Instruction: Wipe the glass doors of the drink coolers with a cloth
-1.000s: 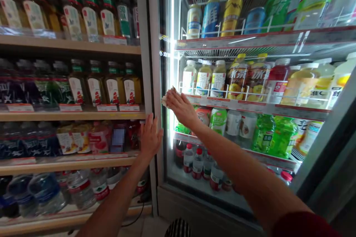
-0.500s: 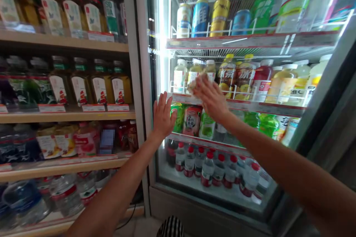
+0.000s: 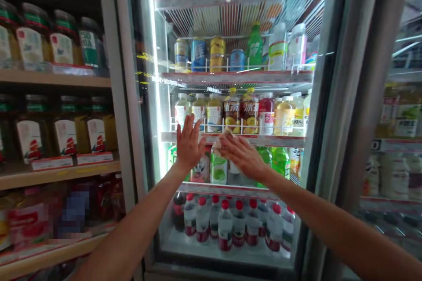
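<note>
My left hand (image 3: pixel 189 145) is open, fingers spread, with its palm toward the glass door (image 3: pixel 150 109) of a lit drinks fridge. It appears to rest on the glass, though the contact itself is hidden. Under the fingers of my right hand (image 3: pixel 244 154) is a crumpled pale cloth (image 3: pixel 219 146), pressed toward the same door. Both hands are in front of a shelf edge (image 3: pixel 263 140) inside. Behind the door, bottled teas and juices (image 3: pixel 249 109) stand above that edge, and green drink bottles (image 3: pixel 280 162) stand below it.
Left of the fridge, wooden shelves (image 3: pixel 59 175) hold rows of bottled drinks. A metal door frame (image 3: pixel 365 109) runs along the right, with another drinks fridge (image 3: pixel 395 145) beyond it. Red-capped bottles (image 3: pixel 225 226) stand on the fridge floor.
The view has swung right and farther back, so more of the fridge shows. My left hand has shifted right across the door; my right hand has moved lower with the cloth.
</note>
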A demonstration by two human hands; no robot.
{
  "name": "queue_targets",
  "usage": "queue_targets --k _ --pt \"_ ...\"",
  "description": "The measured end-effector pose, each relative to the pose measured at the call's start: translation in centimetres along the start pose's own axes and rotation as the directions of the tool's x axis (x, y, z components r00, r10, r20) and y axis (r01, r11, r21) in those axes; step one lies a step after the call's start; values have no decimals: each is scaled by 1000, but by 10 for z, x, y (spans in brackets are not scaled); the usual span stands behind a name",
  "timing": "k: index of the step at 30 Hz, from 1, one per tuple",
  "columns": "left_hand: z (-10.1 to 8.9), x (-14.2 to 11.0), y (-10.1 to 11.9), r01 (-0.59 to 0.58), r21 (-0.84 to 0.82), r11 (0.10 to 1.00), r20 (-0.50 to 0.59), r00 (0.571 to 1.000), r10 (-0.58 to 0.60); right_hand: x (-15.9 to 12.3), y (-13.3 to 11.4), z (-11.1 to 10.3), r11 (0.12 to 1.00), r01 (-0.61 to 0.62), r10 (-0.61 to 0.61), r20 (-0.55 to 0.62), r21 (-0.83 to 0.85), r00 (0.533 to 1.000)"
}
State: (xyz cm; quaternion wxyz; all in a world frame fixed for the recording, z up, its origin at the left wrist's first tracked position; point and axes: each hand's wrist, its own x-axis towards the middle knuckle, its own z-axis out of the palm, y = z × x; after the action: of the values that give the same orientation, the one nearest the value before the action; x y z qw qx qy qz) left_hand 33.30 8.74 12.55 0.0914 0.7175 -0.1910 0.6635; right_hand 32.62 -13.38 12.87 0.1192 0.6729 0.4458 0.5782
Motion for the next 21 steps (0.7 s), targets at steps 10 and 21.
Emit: queue_targets --k 10,21 --pt "24 50 7 -74 80 994 -126 988 84 -16 109 -48 695 -719 582 -582 -8 568" --pt "28 48 5 -81 92 992 -120 989 91 -24 103 -48 788 -611 518 -457 -75 724"
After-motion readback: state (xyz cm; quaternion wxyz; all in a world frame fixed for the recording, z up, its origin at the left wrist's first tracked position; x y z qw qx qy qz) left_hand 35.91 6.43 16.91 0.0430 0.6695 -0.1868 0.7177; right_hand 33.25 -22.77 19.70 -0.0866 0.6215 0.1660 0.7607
